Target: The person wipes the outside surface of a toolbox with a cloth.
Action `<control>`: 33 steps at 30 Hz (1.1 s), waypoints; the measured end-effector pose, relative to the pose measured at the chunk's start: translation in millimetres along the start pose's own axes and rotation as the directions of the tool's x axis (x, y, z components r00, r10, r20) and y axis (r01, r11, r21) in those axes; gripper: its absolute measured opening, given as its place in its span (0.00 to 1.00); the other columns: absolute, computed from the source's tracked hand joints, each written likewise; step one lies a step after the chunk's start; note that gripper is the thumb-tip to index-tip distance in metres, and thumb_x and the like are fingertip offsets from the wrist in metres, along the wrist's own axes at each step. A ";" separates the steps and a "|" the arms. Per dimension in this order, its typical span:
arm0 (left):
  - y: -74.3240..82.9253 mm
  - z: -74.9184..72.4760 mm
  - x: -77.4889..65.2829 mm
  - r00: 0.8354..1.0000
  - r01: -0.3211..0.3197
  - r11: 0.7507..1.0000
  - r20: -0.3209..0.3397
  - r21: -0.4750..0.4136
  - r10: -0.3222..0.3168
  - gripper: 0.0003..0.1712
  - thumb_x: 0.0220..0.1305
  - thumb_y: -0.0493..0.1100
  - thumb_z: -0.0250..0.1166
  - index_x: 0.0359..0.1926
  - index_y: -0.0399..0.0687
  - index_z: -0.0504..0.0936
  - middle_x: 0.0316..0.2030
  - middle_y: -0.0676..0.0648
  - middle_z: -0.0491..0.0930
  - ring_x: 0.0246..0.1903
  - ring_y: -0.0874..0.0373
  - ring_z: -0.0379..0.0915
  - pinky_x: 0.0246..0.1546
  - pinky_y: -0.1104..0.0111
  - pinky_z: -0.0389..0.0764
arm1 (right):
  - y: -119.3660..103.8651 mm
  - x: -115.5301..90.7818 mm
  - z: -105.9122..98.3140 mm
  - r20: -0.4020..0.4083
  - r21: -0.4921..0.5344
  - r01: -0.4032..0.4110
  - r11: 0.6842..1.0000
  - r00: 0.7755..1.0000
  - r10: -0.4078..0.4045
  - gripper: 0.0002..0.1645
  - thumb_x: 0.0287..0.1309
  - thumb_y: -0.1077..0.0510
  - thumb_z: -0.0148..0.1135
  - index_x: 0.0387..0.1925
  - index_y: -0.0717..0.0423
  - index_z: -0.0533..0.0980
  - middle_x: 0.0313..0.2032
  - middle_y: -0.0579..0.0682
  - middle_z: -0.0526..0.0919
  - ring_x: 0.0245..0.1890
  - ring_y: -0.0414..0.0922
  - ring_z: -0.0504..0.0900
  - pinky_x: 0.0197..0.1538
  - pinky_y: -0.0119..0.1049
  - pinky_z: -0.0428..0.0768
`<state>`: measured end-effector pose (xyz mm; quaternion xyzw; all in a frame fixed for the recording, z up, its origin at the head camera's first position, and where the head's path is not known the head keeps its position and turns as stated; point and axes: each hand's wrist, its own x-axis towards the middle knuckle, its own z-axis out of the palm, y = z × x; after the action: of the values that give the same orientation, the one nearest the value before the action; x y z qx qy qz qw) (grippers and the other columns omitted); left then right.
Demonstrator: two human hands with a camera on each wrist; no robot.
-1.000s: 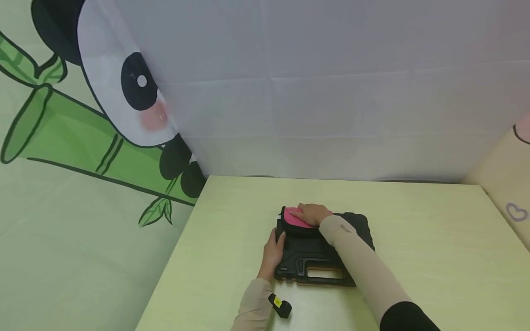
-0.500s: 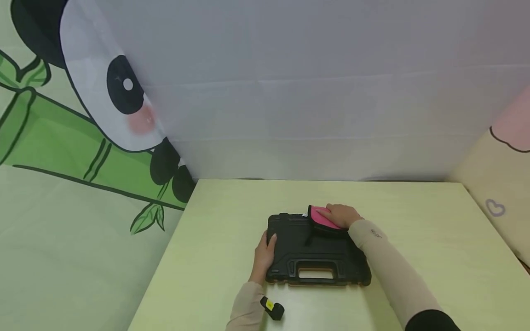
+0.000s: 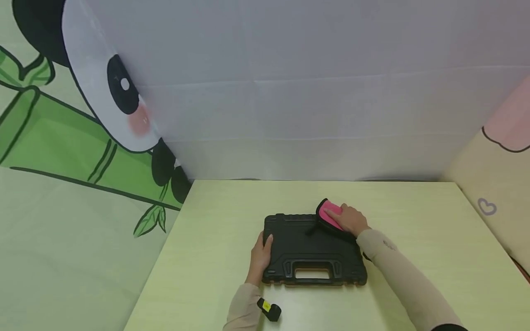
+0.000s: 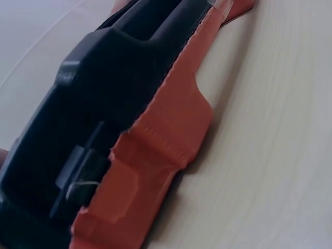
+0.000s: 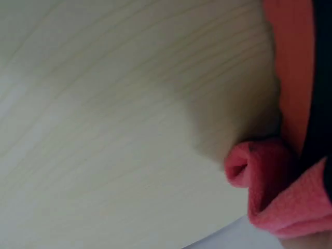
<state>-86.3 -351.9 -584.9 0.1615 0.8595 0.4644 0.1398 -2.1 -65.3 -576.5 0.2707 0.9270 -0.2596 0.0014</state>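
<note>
A black hard plastic carrying case (image 3: 290,239) lies flat on the table, its handle towards me. My left hand (image 3: 259,257) grips its left side, thumb along the top edge. In the left wrist view, the case's lower half (image 4: 166,109) is orange, with a latch on the black part. Over the far right corner my right hand (image 3: 349,219) holds a pink cloth (image 3: 331,212) with black edging against the lid. The right wrist view shows that cloth (image 5: 295,207) folded over beside the orange edge; most of the right hand's fingers are hidden there.
The pale wood-grain table (image 3: 223,216) runs back to a white cloth wall (image 3: 290,115). A printed panda curtain (image 3: 83,230) hangs at the left. A small black device with a yellow label (image 3: 269,309) sits at my left wrist.
My right hand has slid the pink cloth across the lid from the far left to the far right corner. The left hand keeps its hold on the case's left side.
</note>
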 end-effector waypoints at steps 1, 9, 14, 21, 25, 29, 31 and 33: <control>0.0 -1.5 -1.0 1.000 -0.003 1.000 0.001 0.002 0.003 0.34 0.70 0.53 0.45 0.65 0.32 0.58 0.62 0.29 0.62 0.62 0.34 0.58 0.60 0.46 0.61 | -2.7 -3.3 0.7 -0.011 0.003 -0.021 1.000 1.000 0.021 0.47 0.56 0.27 0.41 0.47 0.69 0.68 0.36 0.62 0.78 0.30 0.52 0.76 0.36 0.46 0.76; 0.5 1.9 1.1 1.000 0.012 1.000 -0.023 -0.014 -0.012 0.34 0.70 0.53 0.45 0.65 0.32 0.58 0.62 0.29 0.63 0.61 0.35 0.59 0.60 0.46 0.62 | -9.0 -5.7 9.0 -0.093 0.027 -0.184 0.983 0.978 0.186 0.51 0.55 0.25 0.38 0.41 0.74 0.67 0.35 0.68 0.76 0.32 0.60 0.78 0.36 0.50 0.77; 0.1 7.5 6.1 0.999 0.009 1.000 -0.033 -0.020 -0.010 0.33 0.70 0.53 0.45 0.65 0.32 0.58 0.62 0.30 0.63 0.62 0.35 0.59 0.60 0.46 0.61 | -5.7 -4.7 9.1 -0.115 0.056 -0.217 0.975 0.968 0.222 0.53 0.55 0.25 0.37 0.37 0.76 0.72 0.36 0.69 0.79 0.31 0.61 0.79 0.33 0.49 0.77; 0.9 12.8 11.7 0.999 0.016 1.000 -0.041 -0.019 -0.017 0.34 0.70 0.53 0.45 0.65 0.32 0.58 0.62 0.30 0.63 0.62 0.35 0.59 0.60 0.46 0.61 | 1.2 -13.1 4.3 -0.076 0.054 -0.233 0.971 0.969 0.237 0.47 0.59 0.27 0.33 0.21 0.66 0.76 0.27 0.63 0.80 0.22 0.55 0.78 0.26 0.44 0.76; 2.6 15.4 13.8 0.998 0.028 0.999 -0.054 -0.017 -0.029 0.34 0.70 0.53 0.45 0.65 0.32 0.58 0.62 0.30 0.63 0.62 0.35 0.58 0.60 0.45 0.61 | 5.5 -20.8 3.3 -0.073 0.040 -0.216 0.976 0.973 0.218 0.47 0.60 0.28 0.32 0.18 0.64 0.77 0.28 0.64 0.80 0.25 0.55 0.78 0.27 0.45 0.75; 3.9 19.4 16.4 0.998 0.034 0.999 -0.058 -0.014 -0.035 0.34 0.70 0.53 0.45 0.65 0.32 0.58 0.62 0.30 0.62 0.62 0.35 0.58 0.60 0.46 0.61 | 12.7 -29.3 4.5 -0.050 0.042 -0.230 0.972 0.972 0.232 0.49 0.59 0.27 0.31 0.23 0.66 0.78 0.29 0.64 0.81 0.26 0.55 0.78 0.25 0.44 0.74; 4.3 21.8 18.0 0.998 0.034 0.999 -0.060 -0.020 -0.035 0.34 0.70 0.53 0.45 0.65 0.32 0.58 0.62 0.30 0.62 0.62 0.35 0.58 0.60 0.46 0.61 | 16.8 -34.0 4.8 -0.030 0.046 -0.243 0.969 0.969 0.245 0.50 0.59 0.26 0.30 0.24 0.67 0.78 0.28 0.63 0.81 0.25 0.54 0.78 0.23 0.42 0.73; 4.9 24.0 19.7 0.997 0.031 0.999 -0.063 -0.023 -0.033 0.34 0.70 0.53 0.45 0.65 0.31 0.58 0.62 0.29 0.62 0.62 0.34 0.58 0.60 0.45 0.61 | 20.2 -38.9 5.2 -0.019 0.050 -0.252 0.967 0.967 0.253 0.51 0.58 0.26 0.29 0.26 0.68 0.78 0.27 0.63 0.80 0.25 0.54 0.77 0.22 0.42 0.73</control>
<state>-94.2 -323.3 -595.2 0.1314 0.8609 0.4762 0.1216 40.6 -72.7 -585.1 0.3895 0.8785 -0.2759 0.0165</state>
